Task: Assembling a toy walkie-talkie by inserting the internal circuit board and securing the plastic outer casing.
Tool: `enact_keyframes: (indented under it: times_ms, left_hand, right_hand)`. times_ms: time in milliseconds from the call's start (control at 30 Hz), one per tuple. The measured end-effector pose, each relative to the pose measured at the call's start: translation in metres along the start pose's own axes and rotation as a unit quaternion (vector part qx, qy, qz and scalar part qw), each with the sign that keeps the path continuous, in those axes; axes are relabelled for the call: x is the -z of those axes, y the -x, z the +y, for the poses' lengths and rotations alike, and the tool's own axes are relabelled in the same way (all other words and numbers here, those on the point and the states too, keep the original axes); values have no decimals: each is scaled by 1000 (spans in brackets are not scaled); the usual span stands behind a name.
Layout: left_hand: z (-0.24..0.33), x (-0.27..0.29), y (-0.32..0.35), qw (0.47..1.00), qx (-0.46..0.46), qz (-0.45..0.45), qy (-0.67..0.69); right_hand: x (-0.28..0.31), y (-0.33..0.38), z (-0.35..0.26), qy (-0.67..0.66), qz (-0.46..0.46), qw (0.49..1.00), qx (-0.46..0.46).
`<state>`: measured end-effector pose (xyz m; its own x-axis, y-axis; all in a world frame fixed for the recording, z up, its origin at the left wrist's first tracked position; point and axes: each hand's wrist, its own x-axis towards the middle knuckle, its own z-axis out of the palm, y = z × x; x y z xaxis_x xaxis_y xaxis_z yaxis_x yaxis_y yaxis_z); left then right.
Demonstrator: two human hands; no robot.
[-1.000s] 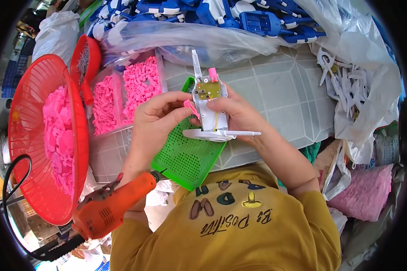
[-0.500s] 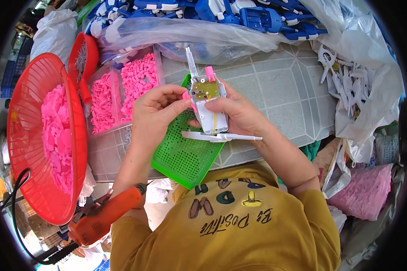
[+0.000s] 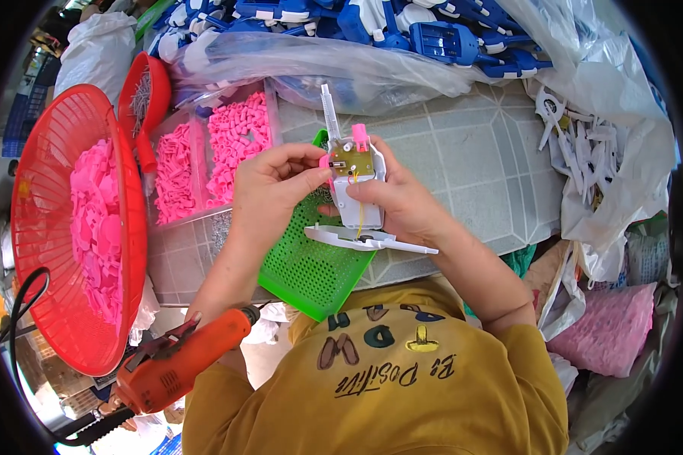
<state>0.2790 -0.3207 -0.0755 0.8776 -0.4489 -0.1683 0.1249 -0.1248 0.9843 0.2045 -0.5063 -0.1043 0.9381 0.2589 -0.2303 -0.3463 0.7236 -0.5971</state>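
Note:
My right hand [image 3: 404, 199] is closed round a white plastic housing [image 3: 355, 212], its thumb pressed on the face. A greenish circuit board [image 3: 357, 162] sits in the housing, with thin yellow wires running down from it. One pink knob-like piece [image 3: 360, 135] stands at the upper edge beside a long white prong [image 3: 328, 110]. My left hand [image 3: 269, 189] pinches a small pink part [image 3: 324, 162] against the housing's left side; the fingers hide some of it. Below hangs a second white shell half [image 3: 334, 236], seemingly joined by the wires. Under both hands lies a green perforated basket [image 3: 311, 277].
On the left are a red basket [image 3: 135, 250] of pink parts, a red scoop [image 3: 158, 98] of screws and clear trays [image 3: 199, 171] of pink pieces. An orange power screwdriver [image 3: 182, 360] hangs near my left forearm. Blue-white housings [image 3: 444, 44] lie behind; white parts [image 3: 584, 148] fill a bag at right.
The left fingers have pressed closer to the housing, and the pink part shows less, now at its side edge. The view has shifted slightly; the screwdriver appears a little higher and further right.

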Motion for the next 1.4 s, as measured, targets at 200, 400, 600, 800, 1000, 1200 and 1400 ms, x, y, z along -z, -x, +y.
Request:
enact_keyframes:
  times_ms: [200,400,600,800,1000,1200,1400]
  left_hand:
    - [8,-2,4,999,10,-2,34]
    - [8,-4,2,999,20,9,24]
    - [-5,-7,3,994,-65,25,-84]
    - [9,-29,12,956,-188,67,-213]
    - [2,-32,7,918,-256,100,-285]
    - [7,-35,3,933,-236,105,-249]
    - [13,-31,17,924,-233,119,-278]
  right_hand:
    - [0,1,6,22,-16,999,38]
    - [6,0,6,68,-22,996,50]
    - [2,3,5,13,-15,1000,23]
    - [0,7,1,-67,-10,998,-2]
    - [-1,9,2,-71,5,997,-2]
    - [0,4,-3,-44,-22,999,-7]
    - [-12,10,1,-55,-11,998,-10]
